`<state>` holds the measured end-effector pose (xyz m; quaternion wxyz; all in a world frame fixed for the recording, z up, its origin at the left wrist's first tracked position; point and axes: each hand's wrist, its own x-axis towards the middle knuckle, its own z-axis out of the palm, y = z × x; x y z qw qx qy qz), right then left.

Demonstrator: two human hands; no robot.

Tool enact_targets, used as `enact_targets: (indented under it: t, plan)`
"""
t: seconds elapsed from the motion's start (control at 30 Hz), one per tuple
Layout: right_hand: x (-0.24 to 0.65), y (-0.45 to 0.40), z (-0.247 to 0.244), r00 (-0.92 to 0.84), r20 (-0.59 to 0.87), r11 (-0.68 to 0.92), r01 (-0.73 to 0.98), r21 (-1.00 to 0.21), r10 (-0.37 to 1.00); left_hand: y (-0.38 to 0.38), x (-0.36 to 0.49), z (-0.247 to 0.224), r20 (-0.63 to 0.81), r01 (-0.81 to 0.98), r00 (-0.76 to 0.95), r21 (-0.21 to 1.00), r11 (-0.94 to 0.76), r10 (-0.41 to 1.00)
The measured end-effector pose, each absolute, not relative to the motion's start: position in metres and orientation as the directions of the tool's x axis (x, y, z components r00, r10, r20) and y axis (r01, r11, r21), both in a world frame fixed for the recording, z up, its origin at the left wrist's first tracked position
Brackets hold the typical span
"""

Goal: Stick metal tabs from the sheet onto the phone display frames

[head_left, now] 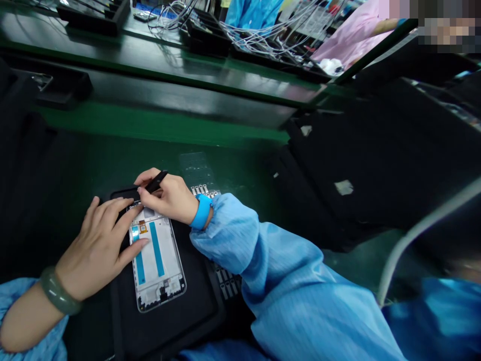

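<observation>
An opened phone frame (169,250) with a silver-white inside and two blue strips lies on a black tray (195,311). My left hand (101,240) rests with spread fingers over its left side and upper edge, the thumb near a small orange flex part (143,227). Held in my right hand (167,195) is a slim black tool (157,181), its lower end hidden by the fingers at the phone's top edge. Under my right wrist, small metal parts (203,190) in rows show partly.
Clear plastic film (196,168) lies on the green table (112,160) beyond the tray. Stacked black trays (368,165) stand at the right. A raised shelf (188,65) crosses the back, with white cables (263,35) behind it. A pink-sleeved person is at upper right.
</observation>
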<state>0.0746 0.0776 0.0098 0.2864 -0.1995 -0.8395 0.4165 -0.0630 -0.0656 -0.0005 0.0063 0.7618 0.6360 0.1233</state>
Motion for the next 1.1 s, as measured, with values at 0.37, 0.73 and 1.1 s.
enact_targets:
  t: [0.37,0.73,1.1]
  plan:
    - [0.073,0.081,0.015,-0.803,0.350,0.659,0.069,-0.749,0.482,-0.065,-0.062,0.001,0.195,0.966,0.159,0.171,-0.193,0.968]
    - [0.070,0.081,0.023,-0.901,0.327,0.814,0.046,-0.579,0.284,-0.065,-0.062,0.000,0.190,0.968,0.160,0.161,-0.191,0.969]
    - [0.078,0.085,0.008,-0.790,0.349,0.612,0.042,-0.789,0.504,-0.065,-0.062,0.000,0.192,0.966,0.151,0.181,-0.186,0.970]
